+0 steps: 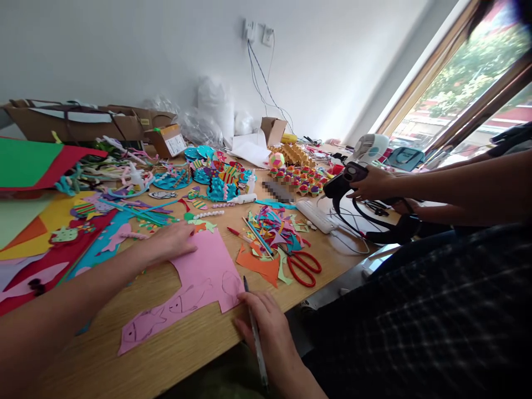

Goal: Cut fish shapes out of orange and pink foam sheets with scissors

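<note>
A piece of pink paper (203,260) with an irregular cut edge lies on the table in front of me. Pencil-like dark outlines of fish (143,327) are drawn along its lower part, with a rounded outline near the right corner. My left hand (178,241) rests on the paper's upper left edge, fingers laid down and holding nothing. In my right hand (266,327) is a pen (254,327) with a clear barrel, its dark tip pointing away from me, just off the paper's right corner. Red-handled scissors (304,269) lie to the right, beside orange paper scraps (260,266).
Colourful paper strips (274,230) are heaped beyond the pink paper. Finished-looking fish crafts (228,174) and coloured sheets (25,221) spread behind and left. At right, another person's hand (374,183) holds a black strapped device (343,183) near a white power strip (313,216).
</note>
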Tool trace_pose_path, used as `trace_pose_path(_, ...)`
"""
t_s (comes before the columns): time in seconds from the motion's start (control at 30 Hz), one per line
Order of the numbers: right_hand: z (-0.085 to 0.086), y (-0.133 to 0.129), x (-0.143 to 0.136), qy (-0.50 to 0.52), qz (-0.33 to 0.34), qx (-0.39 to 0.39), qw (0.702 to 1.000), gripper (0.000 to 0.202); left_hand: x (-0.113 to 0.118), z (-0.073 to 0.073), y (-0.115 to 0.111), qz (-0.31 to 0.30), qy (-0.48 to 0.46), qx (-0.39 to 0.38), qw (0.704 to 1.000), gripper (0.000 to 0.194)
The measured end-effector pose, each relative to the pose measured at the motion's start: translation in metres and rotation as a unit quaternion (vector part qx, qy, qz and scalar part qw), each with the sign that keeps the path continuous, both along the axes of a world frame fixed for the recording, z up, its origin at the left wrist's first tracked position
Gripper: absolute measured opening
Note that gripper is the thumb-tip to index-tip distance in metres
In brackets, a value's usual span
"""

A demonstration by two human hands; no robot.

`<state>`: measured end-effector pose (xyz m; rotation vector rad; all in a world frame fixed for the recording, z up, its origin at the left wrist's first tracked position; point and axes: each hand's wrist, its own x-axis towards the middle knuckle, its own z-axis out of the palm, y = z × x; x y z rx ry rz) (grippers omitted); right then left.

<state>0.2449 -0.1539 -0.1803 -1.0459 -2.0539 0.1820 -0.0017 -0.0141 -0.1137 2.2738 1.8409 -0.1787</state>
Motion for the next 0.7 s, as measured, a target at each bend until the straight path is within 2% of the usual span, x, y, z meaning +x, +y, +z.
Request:
trace_pose_path(0.13, -0.003, 0.0, -0.001, 0.005, -0.005, -0.001, 1.0, 0.041, 0.006, 0.004, 0.0, 0.024, 0.011, -0.025, 0.999, 0.03)
trace_pose_path(0.3, -0.004, -0.001, -0.002, 0.017, -0.022, -0.009, 1.0, 0.041, 0.007, 0.004, 0.005, 0.024, 0.003, -0.057, 0.998, 0.025)
trace_pose_path(0.47, -0.003, -0.002, -0.003, 0.025, -0.024, -0.022, 0.999, 0.039, 0.005, 0.004, 0.006, 0.005, -0.052, -0.035, 0.998, 0.005)
trace_pose_path(0.57, -0.003, -0.003, -0.001, 0.041, -0.024, -0.038, 0.998, 0.038, 0.007, 0.016, 0.001, -0.017, -0.102, -0.025, 0.994, 0.003)
trace_pose_path(0.7, -0.004, 0.001, 0.005, 0.127, -0.044, -0.082, 0.988, 0.032, 0.012, 0.047, -0.013, -0.049, -0.174, -0.035, 0.983, 0.007)
